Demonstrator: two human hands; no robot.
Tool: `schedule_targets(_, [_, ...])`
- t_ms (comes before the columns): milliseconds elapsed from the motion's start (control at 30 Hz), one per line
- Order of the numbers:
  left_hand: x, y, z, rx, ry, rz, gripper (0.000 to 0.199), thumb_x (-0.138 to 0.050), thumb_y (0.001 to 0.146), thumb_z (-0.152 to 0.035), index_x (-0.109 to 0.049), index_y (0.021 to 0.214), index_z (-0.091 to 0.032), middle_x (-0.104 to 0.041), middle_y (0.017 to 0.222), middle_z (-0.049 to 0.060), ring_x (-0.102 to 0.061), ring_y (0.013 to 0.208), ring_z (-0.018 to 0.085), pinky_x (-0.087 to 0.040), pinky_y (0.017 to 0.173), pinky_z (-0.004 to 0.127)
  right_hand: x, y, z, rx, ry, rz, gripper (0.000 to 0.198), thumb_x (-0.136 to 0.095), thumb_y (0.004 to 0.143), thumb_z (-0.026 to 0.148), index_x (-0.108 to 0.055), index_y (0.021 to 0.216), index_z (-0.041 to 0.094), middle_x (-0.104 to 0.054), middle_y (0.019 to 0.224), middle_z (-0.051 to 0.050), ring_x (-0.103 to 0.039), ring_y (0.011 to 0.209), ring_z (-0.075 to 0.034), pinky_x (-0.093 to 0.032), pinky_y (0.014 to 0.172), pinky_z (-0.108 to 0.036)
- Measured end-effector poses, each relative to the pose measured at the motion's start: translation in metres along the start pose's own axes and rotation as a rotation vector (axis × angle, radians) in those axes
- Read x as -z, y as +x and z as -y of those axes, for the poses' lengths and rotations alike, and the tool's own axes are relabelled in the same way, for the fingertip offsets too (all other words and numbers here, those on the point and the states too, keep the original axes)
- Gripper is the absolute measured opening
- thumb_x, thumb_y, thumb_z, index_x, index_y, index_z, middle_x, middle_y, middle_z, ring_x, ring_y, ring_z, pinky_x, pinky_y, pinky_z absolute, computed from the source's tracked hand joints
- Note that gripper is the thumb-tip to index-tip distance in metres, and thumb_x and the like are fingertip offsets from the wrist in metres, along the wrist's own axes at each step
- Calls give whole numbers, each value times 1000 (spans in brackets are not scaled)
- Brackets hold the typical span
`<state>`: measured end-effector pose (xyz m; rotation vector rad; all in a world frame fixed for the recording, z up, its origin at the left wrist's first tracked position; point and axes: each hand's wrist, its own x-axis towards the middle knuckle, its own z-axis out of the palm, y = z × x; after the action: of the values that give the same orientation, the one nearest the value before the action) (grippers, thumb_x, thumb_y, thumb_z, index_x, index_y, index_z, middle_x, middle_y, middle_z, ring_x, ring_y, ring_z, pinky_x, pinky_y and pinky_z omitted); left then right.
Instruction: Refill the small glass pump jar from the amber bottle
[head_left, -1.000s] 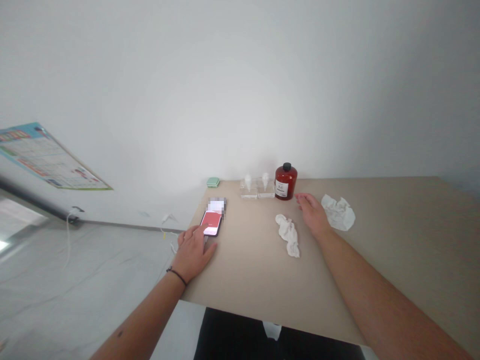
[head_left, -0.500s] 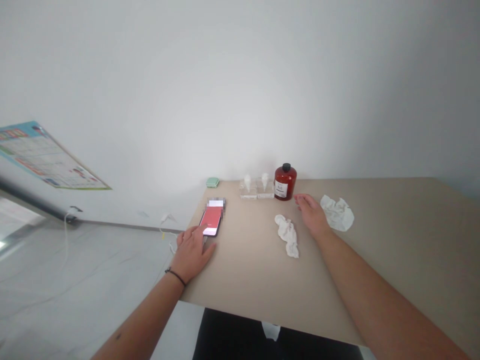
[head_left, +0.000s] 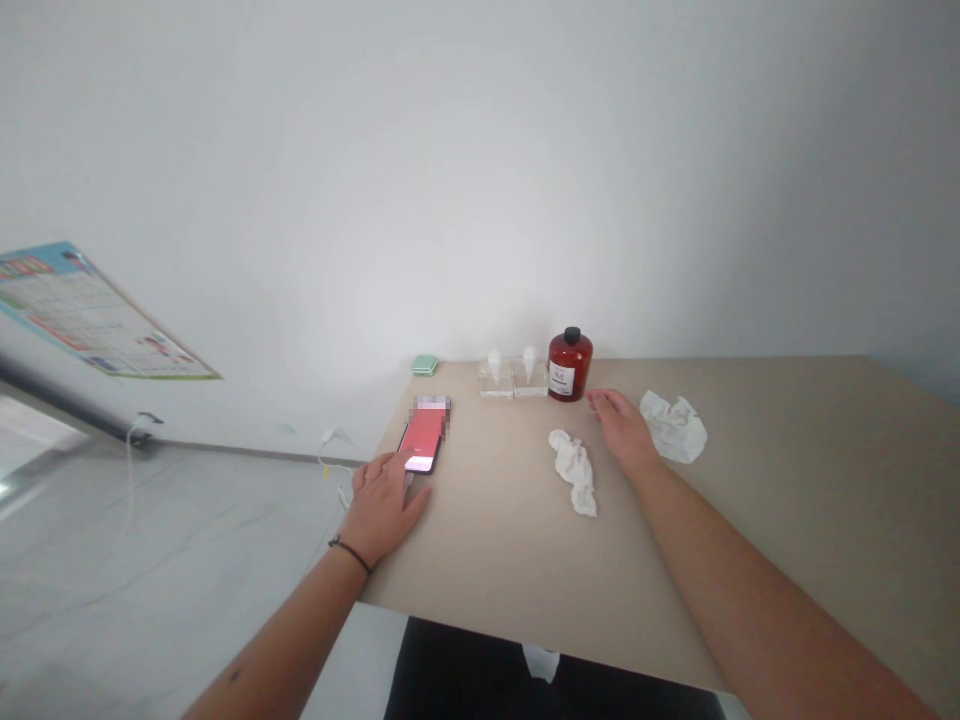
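Note:
My left hand (head_left: 386, 505) lies open over the lower end of a phone (head_left: 426, 435), its thumb apart on the table and a fingertip at the red, lit screen. A white cable runs from under that hand. My right hand (head_left: 621, 425) rests on the table with its fingers curled together; whether anything is between them is hidden. Just beyond its fingertips stands a dark red bottle (head_left: 570, 367) with a black cap and white label. A crumpled tissue (head_left: 574, 472) lies left of this hand, and a flatter tissue (head_left: 675, 427) lies to its right.
Two clear square containers with white tops (head_left: 513, 375) stand beside the bottle, near the wall. A small green case (head_left: 424, 366) sits at the table's back left corner. A white plug with cord (head_left: 330, 438) is left of the table (head_left: 480, 540); a poster (head_left: 97, 315) hangs on the wall.

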<state>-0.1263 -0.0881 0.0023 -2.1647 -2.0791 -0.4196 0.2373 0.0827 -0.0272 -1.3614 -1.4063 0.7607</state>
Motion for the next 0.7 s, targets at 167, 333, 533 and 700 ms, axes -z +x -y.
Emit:
schedule_targets(167, [1,0,-1,0,1,7,51,-52,90,-41,-46,135,-17,-62,127,15,-48,124,33,-33,103,51,0,0,1,-10,-6,-2,41,-45,89,54,-69,101,24,-72,106,-7,-64,99,-25,-49,91,-44])
schedule_targets(333, [1,0,-1,8,0,2,51,-54,89,-40,-47,135,-18,-62,126,15,-49,124,33,-34,103,51,1,-1,4,-14,-7,2,39,-45,89,54,-69,99,24,-72,105,-7,-64,99,-26,-49,91,-44])
schedule_targets(533, [0,0,0,-2,-5,-9,51,-54,88,-40,-48,134,-17,-63,126,15,-49,124,33,-34,103,50,2,-2,6,-15,-12,-3,39,-45,88,53,-69,99,24,-72,106,-7,-64,99,-26,-48,92,-45])
schedule_targets(700, [1,0,-1,6,-14,9,51,-53,90,-40,-46,135,-18,-61,127,15,-48,124,33,-33,103,51,2,-2,8,-33,-15,4,38,-45,88,52,-69,98,24,-72,105,-7,-65,99,-26,-48,92,-45])
